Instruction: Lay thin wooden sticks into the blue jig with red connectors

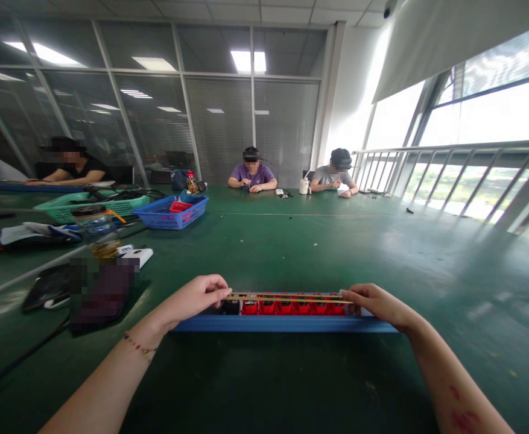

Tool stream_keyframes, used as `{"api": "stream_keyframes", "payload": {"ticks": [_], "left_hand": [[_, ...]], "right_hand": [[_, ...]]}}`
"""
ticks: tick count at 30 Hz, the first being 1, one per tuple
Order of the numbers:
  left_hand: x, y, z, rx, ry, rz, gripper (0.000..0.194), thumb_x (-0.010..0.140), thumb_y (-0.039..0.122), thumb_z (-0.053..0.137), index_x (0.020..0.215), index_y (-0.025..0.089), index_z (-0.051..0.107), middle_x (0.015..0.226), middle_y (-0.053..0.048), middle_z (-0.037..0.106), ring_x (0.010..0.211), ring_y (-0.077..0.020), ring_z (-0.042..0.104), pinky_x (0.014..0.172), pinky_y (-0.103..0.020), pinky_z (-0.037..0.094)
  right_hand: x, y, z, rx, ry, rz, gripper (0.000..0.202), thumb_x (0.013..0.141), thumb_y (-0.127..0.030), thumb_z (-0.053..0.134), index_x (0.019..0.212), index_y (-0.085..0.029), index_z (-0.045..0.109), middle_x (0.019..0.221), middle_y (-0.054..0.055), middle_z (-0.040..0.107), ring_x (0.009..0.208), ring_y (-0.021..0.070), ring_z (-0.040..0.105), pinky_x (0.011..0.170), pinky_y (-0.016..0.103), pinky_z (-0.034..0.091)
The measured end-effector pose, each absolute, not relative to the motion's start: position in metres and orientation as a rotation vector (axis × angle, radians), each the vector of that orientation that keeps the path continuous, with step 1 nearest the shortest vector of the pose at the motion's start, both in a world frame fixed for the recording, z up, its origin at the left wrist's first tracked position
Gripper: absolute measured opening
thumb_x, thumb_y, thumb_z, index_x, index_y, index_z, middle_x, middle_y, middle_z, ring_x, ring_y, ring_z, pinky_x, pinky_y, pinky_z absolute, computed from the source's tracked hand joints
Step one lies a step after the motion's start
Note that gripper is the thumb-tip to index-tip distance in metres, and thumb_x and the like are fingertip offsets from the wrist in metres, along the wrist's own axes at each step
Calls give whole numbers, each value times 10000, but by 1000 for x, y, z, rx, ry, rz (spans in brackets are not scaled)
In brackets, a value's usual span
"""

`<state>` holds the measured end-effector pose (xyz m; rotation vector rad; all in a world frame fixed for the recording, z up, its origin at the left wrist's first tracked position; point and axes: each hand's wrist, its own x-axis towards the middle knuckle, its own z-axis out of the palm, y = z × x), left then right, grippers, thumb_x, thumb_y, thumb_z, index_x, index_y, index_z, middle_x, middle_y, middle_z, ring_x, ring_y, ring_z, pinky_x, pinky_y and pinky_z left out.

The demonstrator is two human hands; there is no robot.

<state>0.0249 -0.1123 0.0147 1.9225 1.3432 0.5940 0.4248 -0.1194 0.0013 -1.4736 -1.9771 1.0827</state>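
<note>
A long blue tray (286, 324) lies on the green table in front of me. Several red parts (285, 307) stand in a row inside it, with a dark part (231, 306) at the row's left end. Over the row stretches a thin yellowish band (286, 296), seen as two parallel lines. My left hand (203, 292) pinches its left end between thumb and fingers. At the opposite end, my right hand (373, 301) is closed on the band near the tray's right part.
On the left are a phone (49, 286), a glass jar (96, 232), a green basket (60, 208) and a blue basket (171, 218). Across the green table (268, 247) sit two people; another person is at the far left. A railing runs along the right.
</note>
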Motion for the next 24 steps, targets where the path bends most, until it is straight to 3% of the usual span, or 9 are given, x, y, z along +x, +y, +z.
{"api": "stream_keyframes", "payload": {"ticks": [7,14,20,24], "left_hand": [[26,-112,13,1890,1345,593,350,745,498,474,808,165,562,615,21,560,561,-120,494,519,-201,347],[26,-114,15,1879,1354,581,360,740,507,473,822,169,564,615,26,558,575,-123,497,534,-205,349],[27,-115,18,1921,1359,551,370,755,516,449,813,169,562,623,18,555,595,-133,512,552,-213,369],[26,-116,21,1960,1358,553,363,756,516,444,803,178,569,664,10,581,646,-150,542,591,-227,397]], "right_hand": [[436,-116,3,-1405,-1679,907,351,722,-497,544,709,-151,600,630,-1,576,598,112,504,583,212,393],[487,-99,-6,-1133,-900,996,246,624,-394,674,721,-192,573,625,-21,563,506,74,501,398,161,349],[520,-89,-16,-1140,-736,858,191,663,-381,592,649,-214,502,504,-38,521,456,100,509,344,189,298],[498,-86,-19,-1272,-893,779,236,671,-431,567,711,-203,519,592,7,588,497,129,552,377,212,321]]}}
